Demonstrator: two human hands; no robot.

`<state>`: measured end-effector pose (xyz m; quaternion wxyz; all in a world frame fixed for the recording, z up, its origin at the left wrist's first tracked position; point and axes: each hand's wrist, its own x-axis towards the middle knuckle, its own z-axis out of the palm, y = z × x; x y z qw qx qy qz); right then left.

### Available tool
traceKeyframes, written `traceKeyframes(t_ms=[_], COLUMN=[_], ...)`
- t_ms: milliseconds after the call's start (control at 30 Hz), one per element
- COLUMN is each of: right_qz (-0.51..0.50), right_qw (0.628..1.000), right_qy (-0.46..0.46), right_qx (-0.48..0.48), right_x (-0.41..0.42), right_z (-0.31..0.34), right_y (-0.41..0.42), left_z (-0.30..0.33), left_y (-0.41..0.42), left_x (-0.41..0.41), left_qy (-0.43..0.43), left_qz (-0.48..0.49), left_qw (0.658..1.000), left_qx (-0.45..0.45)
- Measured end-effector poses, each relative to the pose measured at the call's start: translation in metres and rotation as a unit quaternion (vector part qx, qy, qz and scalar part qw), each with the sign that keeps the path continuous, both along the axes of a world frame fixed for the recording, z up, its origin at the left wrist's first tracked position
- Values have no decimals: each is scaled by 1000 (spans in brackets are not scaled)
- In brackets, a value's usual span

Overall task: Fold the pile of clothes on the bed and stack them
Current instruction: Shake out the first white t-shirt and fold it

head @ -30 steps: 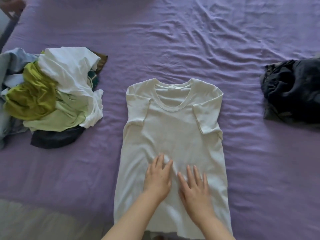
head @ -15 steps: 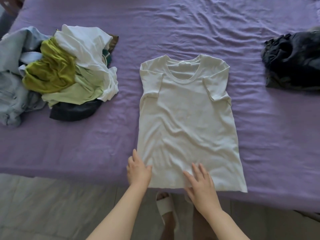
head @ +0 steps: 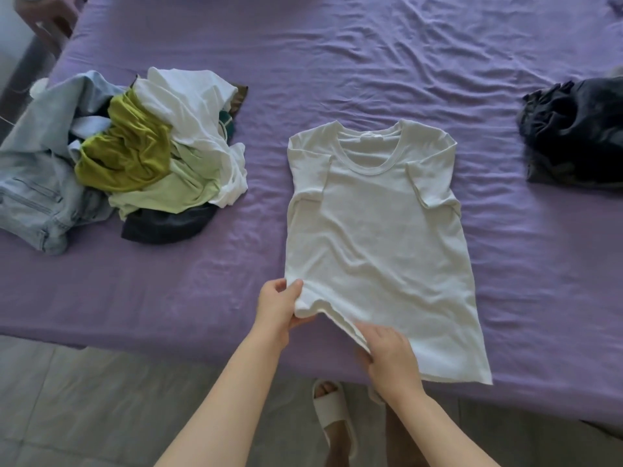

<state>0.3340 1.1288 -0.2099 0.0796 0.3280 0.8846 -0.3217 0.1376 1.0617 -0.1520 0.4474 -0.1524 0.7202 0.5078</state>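
While the white T-shirt [head: 377, 237] lies front-up at the centre of the purple bed [head: 337, 62], both sleeves folded in over its chest and its neckline toward twelve o'clock, both hands work at its hem at six o'clock. At the seven o'clock corner of the shirt, the left hand [head: 278, 306] pinches the bottom-left corner, thumb on top and fingers underneath, lifting that bit of fabric off the sheet. Just beside it, toward five o'clock, the right hand [head: 387, 353] grips the hem near its middle, fingers curled over the edge. Out at nine o'clock sits the unfolded pile of clothes [head: 128, 160]: pale denim, olive, light green, white and something dark underneath. Over at three o'clock rests a dark garment [head: 576, 133], well apart from the shirt
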Motion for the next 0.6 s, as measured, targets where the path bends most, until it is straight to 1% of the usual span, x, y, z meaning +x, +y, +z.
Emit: traceKeyframes(t_ms=[33, 100, 167, 267, 333, 367, 433, 467, 533, 567, 600], right_qz=[-39, -110, -141, -183, -185, -176, -152, -143, -135, -138, -144], right_qw=[999, 994, 989, 982, 980, 980, 983, 984, 985, 984, 983], right_qy=[-1, -22, -33, -4, 2, -2, 7, 14, 28, 36, 39], right_qx=[3, -21, -43, -51, -78, -92, -103, -102, -102, -103, -105], right_x=[1, 3, 7, 0, -16, -27, -49, -60, -81, -91, -100], right_z=[1, 6, 6, 11, 14, 15, 17, 17, 17, 15, 13], right_y=[7, 27, 53, 100, 134, 151, 183, 197, 226, 240, 254], left_z=[3, 7, 10, 9, 8, 7, 6, 2, -4, -8, -12], left_y=[8, 21, 35, 59, 76, 86, 107, 117, 139, 148, 157], left_x=[-6, -18, -29, -44, -49, -51, -51, -52, -56, -59, -65], left_qy=[9, 12, -5, -43, -68, -66, -36, -13, 10, 28, 70], left_qz=[29, 64, 77, 54, 14, -20, -83, -94, -75, -72, -87], left_qw=[999, 997, 996, 996, 995, 995, 995, 995, 997, 997, 992], left_qx=[11, 31, 49, 52, 69, 68, 48, 34, 9, -17, -58])
